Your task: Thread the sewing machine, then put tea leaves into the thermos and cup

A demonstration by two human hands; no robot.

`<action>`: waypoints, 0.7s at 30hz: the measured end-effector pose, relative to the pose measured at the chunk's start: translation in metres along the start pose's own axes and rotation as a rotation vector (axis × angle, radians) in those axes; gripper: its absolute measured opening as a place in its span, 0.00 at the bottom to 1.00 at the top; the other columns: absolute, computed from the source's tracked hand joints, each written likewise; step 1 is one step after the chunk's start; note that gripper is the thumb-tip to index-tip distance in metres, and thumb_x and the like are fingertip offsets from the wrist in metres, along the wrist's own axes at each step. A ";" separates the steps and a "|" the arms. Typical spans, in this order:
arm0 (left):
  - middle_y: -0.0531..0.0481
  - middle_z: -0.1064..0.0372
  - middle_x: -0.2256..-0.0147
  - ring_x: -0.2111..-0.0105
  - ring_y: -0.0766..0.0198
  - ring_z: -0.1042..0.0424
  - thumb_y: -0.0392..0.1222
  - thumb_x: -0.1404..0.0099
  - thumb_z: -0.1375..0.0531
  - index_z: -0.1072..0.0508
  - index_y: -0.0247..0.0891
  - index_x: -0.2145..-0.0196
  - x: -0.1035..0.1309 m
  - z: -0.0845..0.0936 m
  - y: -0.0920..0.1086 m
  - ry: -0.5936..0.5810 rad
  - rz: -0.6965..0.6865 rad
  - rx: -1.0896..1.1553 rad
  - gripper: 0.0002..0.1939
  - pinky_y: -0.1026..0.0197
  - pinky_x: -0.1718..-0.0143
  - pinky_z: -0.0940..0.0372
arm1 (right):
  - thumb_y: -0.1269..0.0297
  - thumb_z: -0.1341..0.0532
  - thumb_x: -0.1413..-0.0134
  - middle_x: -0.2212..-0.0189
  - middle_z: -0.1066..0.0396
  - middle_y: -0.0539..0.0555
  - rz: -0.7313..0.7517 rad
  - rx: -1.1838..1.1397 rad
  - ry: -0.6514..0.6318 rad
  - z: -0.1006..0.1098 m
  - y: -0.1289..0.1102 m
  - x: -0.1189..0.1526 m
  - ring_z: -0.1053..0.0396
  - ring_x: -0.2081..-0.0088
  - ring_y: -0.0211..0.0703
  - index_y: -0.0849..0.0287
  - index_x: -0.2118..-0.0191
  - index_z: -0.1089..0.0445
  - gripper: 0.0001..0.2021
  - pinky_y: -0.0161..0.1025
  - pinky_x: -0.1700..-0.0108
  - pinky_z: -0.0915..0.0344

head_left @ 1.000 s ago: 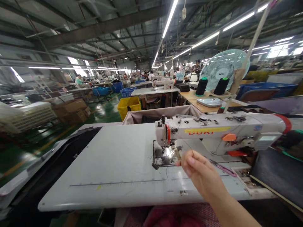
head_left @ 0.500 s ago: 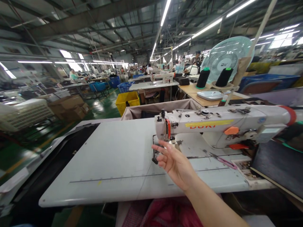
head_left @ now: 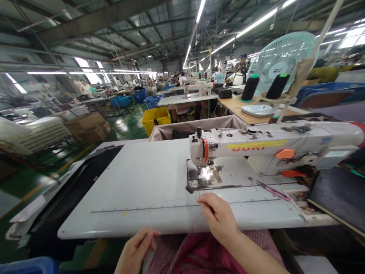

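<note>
My right hand point(head_left: 218, 217) is over the front of the white sewing table point(head_left: 148, 171), just in front of the needle area of the sewing machine point(head_left: 242, 146). Its thumb and forefinger are pinched together on a thin, faint thread that trails down towards the table's front edge. Low in the view, at that edge and left of my lap, is my left hand point(head_left: 139, 245). Its fingers are loosely bent and somewhat apart, with nothing visible between them. The machine's lamp lights the metal plate point(head_left: 196, 179) under the needle, and no cloth lies there.
Scissors with pink handles point(head_left: 273, 190) lie right of my right hand. Black fabric point(head_left: 76, 190) hangs over the table's left side. Behind the machine stand black thread cones point(head_left: 250, 88) and a fan point(head_left: 281, 64). A dark, flat item point(head_left: 339, 198) rests at the right.
My right hand has moved down and towards me from beside the needle, and its spread fingers have closed to a pinch. My left hand has come into view at the bottom.
</note>
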State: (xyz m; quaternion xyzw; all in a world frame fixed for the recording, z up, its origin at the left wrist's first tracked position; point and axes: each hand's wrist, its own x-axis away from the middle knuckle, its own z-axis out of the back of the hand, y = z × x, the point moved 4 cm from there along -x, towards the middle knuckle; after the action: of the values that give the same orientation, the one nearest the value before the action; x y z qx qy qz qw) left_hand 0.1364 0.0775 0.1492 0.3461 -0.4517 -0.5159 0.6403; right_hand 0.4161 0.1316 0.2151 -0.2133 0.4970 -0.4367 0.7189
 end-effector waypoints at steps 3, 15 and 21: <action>0.46 0.30 0.69 0.80 0.74 0.49 0.60 0.33 0.46 0.26 0.33 0.60 -0.031 -0.036 0.044 -0.105 -0.100 0.108 0.24 0.68 0.79 0.53 | 0.72 0.47 0.44 0.74 0.35 0.50 0.166 0.196 -0.239 -0.029 -0.005 0.030 0.40 0.70 0.40 0.58 0.71 0.38 0.06 0.37 0.69 0.46; 0.52 0.36 0.75 0.74 0.69 0.37 0.50 0.32 0.44 0.25 0.36 0.58 -0.045 -0.088 0.094 -0.238 -0.233 0.023 0.16 0.67 0.71 0.42 | 0.71 0.44 0.42 0.59 0.32 0.50 -0.300 -0.210 -0.174 0.001 0.024 0.019 0.36 0.69 0.34 0.53 0.57 0.29 0.10 0.34 0.64 0.38; 0.51 0.29 0.65 0.67 0.66 0.33 0.44 0.30 0.48 0.25 0.41 0.57 -0.059 -0.107 0.084 -0.309 -0.358 -0.238 0.13 0.63 0.61 0.39 | 0.56 0.37 0.41 0.68 0.30 0.51 -0.604 -1.081 0.081 -0.009 0.034 -0.039 0.35 0.72 0.33 0.59 0.57 0.30 0.12 0.33 0.65 0.33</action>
State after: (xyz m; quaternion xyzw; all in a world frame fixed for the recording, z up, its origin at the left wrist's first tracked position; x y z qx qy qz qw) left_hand 0.2625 0.1512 0.1746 0.2599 -0.4121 -0.7170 0.4985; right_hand 0.4170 0.1838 0.2064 -0.6618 0.5923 -0.3153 0.3344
